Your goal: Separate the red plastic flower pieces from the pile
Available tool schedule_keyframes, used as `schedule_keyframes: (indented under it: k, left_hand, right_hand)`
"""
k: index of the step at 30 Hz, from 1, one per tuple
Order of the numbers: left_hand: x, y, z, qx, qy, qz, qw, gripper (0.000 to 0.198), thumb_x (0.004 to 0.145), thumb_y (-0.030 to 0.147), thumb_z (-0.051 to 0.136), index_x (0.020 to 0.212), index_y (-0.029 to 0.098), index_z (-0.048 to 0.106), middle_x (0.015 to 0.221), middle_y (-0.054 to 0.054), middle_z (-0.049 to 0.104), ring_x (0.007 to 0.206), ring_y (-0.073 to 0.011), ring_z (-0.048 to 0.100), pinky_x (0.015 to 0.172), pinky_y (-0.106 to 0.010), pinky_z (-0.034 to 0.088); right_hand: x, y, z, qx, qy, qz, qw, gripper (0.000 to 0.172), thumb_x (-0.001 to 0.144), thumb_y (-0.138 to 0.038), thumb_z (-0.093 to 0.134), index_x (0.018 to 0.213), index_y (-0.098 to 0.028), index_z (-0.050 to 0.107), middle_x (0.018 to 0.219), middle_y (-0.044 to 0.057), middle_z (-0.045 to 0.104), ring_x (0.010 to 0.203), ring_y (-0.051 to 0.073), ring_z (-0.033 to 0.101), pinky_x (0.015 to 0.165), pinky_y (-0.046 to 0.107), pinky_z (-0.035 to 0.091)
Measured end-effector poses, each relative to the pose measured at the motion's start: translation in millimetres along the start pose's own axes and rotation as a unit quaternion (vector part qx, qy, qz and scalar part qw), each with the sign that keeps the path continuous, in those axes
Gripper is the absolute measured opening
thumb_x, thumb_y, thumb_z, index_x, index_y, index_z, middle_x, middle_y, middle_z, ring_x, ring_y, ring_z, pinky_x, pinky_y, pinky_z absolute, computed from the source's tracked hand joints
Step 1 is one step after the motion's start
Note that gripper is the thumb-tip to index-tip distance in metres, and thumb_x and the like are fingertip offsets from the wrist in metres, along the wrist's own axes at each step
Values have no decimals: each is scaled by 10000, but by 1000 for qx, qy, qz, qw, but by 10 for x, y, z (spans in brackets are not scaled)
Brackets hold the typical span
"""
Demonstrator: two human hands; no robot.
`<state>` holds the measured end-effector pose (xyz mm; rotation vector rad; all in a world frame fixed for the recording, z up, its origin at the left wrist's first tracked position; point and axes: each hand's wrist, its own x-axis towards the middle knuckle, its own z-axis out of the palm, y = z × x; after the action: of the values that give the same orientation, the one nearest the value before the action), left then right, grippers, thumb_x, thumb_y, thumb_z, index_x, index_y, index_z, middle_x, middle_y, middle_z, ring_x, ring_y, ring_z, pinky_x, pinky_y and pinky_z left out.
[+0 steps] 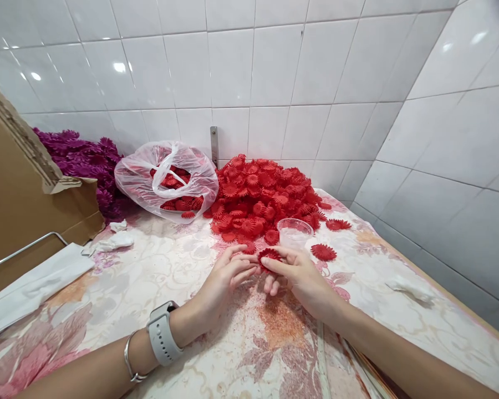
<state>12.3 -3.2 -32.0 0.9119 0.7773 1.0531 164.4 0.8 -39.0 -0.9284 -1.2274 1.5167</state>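
Note:
Between the fingers and thumb of my right hand (305, 280) is a red artificial flower head (268, 254) with pointed petals. My left hand (227, 272) is open beside it, its fingers stretched toward the flower head; whether they touch it I cannot tell. Just behind my right hand stands a small clear plastic cup (294, 233); its contents are hard to make out. A large pile of similar red flower heads (261, 194) rises behind both hands. Two loose ones lie to the right, a nearer flower head (323, 252) and a farther one (338, 224).
A translucent plastic bag (139, 185) of red pieces sits left of the pile. Purple artificial flowers (81, 160) lie behind a cardboard box (33, 221) at the left. Crumpled white paper (114, 242) rests near the box. A tiled wall (274, 72) bounds the floral-covered table (183, 244).

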Motion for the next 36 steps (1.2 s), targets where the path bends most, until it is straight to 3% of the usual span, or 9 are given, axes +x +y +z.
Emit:
schedule_keyframes:
  k: [5, 8, 12, 18, 25, 30, 36]
  left_hand:
    - [9, 2, 7, -13, -7, -5, 1000, 153, 735, 183, 575, 885, 181, 545, 900, -53, 662, 875, -174, 612, 873, -326, 402]
    - [33, -1, -7, -30, 9, -11, 999, 120, 712, 151, 582, 824, 188, 558, 866, -35, 662, 874, -163, 610, 874, -311, 406]
    - [75, -15, -42, -58, 28, -17, 998, 103, 695, 113, 548, 768, 181, 573, 810, -29, 665, 831, -145, 612, 854, -285, 422]
    - [72, -29, -53, -68, 28, -30, 997, 94, 699, 127, 550, 778, 175, 570, 771, -26, 666, 774, -142, 617, 837, -289, 439]
    - [54, -35, -42, -48, -19, -26, 998, 90, 715, 129, 536, 780, 168, 584, 815, -37, 670, 859, -153, 606, 901, -294, 411]
    - [56, -36, -42, -52, -18, -31, 998, 92, 728, 146, 535, 803, 164, 586, 871, -53, 671, 902, -169, 601, 906, -310, 404]
    - [73, -40, -84, -65, -2, -35, 997, 75, 730, 169, 542, 771, 156, 605, 838, -45, 672, 841, -159, 608, 892, -311, 403]
  right_hand:
    - [17, -9, 4, 34, 18, 31, 999, 201, 718, -317, 613, 632, -145, 554, 542, -3, 590, 384, 75, 542, 342, 160, 404]
    - [18, 22, 23, 63, 13, 37, 997, 106, 750, -265, 535, 758, -166, 571, 512, -12, 576, 395, 103, 539, 378, 209, 437]
    - [9, 86, 24, 60, -22, 19, 998, 193, 758, -170, 468, 926, -185, 561, 549, -20, 588, 444, 110, 528, 415, 220, 434]
    - [-4, 80, 4, 31, -67, 24, 997, 50, 754, -175, 514, 744, -154, 558, 572, -11, 589, 465, 83, 495, 471, 212, 438]
    - [-25, 63, 42, 23, -37, 24, 999, 74, 713, -130, 477, 654, -159, 510, 576, -38, 555, 408, 48, 462, 392, 162, 341]
    - [-19, 44, 39, 5, -10, 60, 998, 237, 769, -218, 420, 542, -161, 454, 460, -37, 493, 316, 41, 362, 322, 171, 264]
    - [-5, 111, 50, 72, -10, 38, 997, 127, 796, -282, 501, 742, -171, 525, 552, -26, 539, 460, 81, 477, 420, 191, 385]
